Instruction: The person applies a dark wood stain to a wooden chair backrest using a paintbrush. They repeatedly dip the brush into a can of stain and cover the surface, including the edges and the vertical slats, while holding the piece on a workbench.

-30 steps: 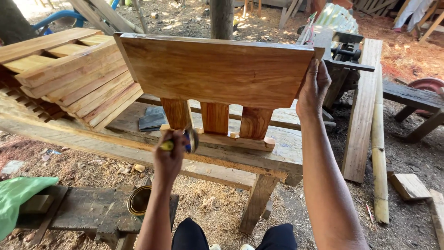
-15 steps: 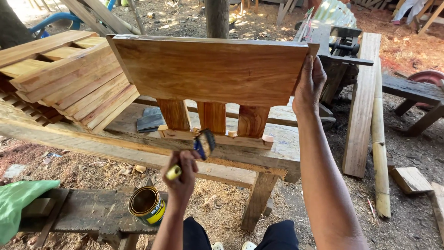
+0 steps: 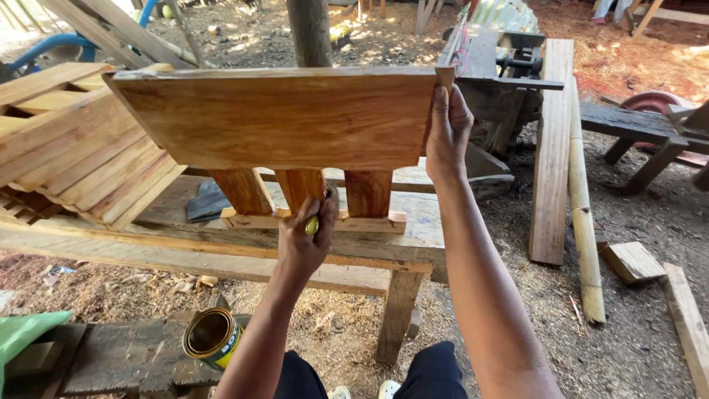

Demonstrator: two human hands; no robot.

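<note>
A glossy brown wooden panel [image 3: 281, 118] stands upright on three short slats [image 3: 306, 188] fixed to a thin base strip, resting on a rough plank workbench [image 3: 354, 247]. My right hand [image 3: 447, 133] grips the panel's upper right edge and steadies it. My left hand [image 3: 304, 240] holds a paintbrush with a yellow handle [image 3: 313, 224], its bristles up against the middle slat and mostly hidden. An open varnish can [image 3: 213, 337] with a yellow label lies tilted on a dark board below my left arm.
Several varnished slatted pieces [image 3: 81, 155] are stacked at the left on the bench. A long plank [image 3: 554, 148] and a pale pole [image 3: 583, 222] lie on the ground at right. A tree trunk [image 3: 310, 33] stands behind the panel. Green cloth [image 3: 22, 336] lies at lower left.
My left hand rose from near the can and brought the brush up to the middle slat. The panel and my right hand stayed in place.
</note>
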